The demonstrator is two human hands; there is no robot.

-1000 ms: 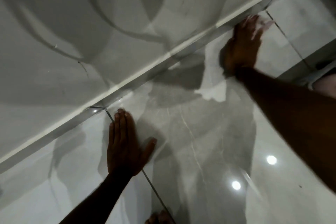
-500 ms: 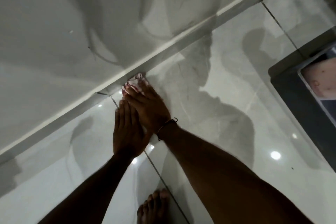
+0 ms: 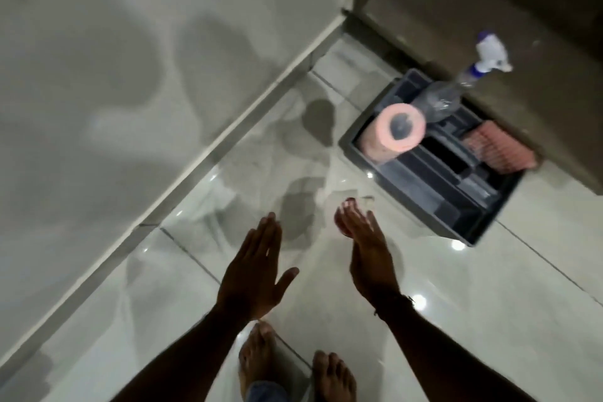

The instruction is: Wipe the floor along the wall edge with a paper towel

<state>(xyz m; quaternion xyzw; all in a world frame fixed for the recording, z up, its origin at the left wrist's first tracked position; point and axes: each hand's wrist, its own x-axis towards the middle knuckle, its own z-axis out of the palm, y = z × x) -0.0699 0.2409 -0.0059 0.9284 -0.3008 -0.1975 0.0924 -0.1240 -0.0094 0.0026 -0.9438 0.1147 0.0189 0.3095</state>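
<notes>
Two bare feet (image 3: 295, 365) stood nearest the camera on the glossy pale marble-look tiled floor (image 3: 489, 303), one across a grout line. Above them, both hands were raised off the floor.

Risks, as judged: the polished tile looked slick, and any damp left from wiping could let a bare foot slide. The small wad of pink paper towel (image 3: 343, 209) was pinched only at the fingertips and could drop or tear when pressed down again. It also looked too small to cover much of the edge. Reaching for a fresh sheet risked knocking the spray bottle, which stood tall in the tray.

Grip: the left hand (image 3: 253, 274) was spread flat, fingers together and thumb out, holding nothing and touching nothing. The right hand (image 3: 368, 254) was turned edge-on, fingers nearly straight, with the wad lodged at the fingertips; how firmly it was held could not be told because of blur.

Further off to the left, the grey skirting strip (image 3: 208, 153) ran diagonally where the floor met the pale wall (image 3: 130, 59), well clear of both hands. Beyond the right hand sat a dark plastic compartment tray (image 3: 476, 232) holding a pink paper roll (image 3: 391, 137), a clear spray bottle with a white and blue trigger head (image 3: 456, 88) and a pink ribbed cloth (image 3: 499, 147).
</notes>
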